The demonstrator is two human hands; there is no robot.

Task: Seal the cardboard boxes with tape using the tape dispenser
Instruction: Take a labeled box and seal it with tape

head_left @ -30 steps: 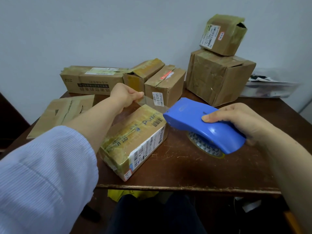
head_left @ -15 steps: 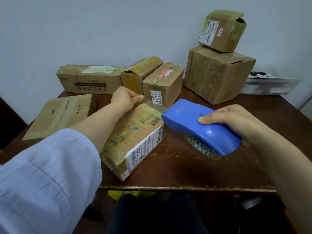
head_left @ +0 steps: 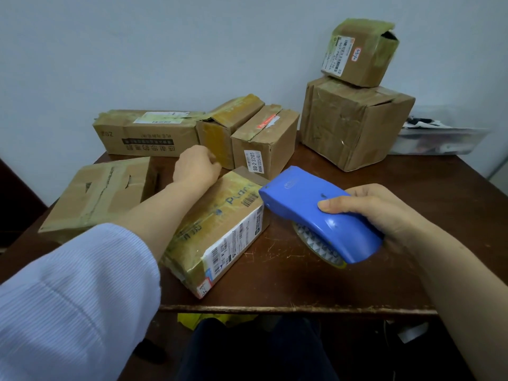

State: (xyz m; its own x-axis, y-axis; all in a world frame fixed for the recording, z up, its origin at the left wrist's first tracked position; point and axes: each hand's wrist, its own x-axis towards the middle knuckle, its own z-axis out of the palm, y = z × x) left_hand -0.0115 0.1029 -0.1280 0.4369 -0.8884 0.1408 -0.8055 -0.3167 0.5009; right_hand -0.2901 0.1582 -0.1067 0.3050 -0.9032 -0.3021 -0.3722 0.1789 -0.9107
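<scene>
A taped cardboard box (head_left: 220,229) with shipping labels lies slantwise on the wooden table (head_left: 302,284) in front of me. My left hand (head_left: 195,169) sits at the box's far left corner with its fingers curled, pinching the end of the clear tape, which is hard to see. My right hand (head_left: 379,213) grips the blue tape dispenser (head_left: 310,207), thumb on top. The dispenser's nose touches the box's far right corner. Under the dispenser's shell the tape roll (head_left: 316,243) shows just above the table.
A flattened box (head_left: 101,193) lies at the left. A long box (head_left: 145,133), a tilted box (head_left: 228,119) and a small labelled box (head_left: 269,138) line the back. A large box (head_left: 354,122) carries a small one (head_left: 360,50). A clear plastic tray (head_left: 439,141) sits far right.
My left hand has dropped from above the box to its far left corner, bringing the tape end down. The dispenser has moved slightly closer to the box's far right corner.
</scene>
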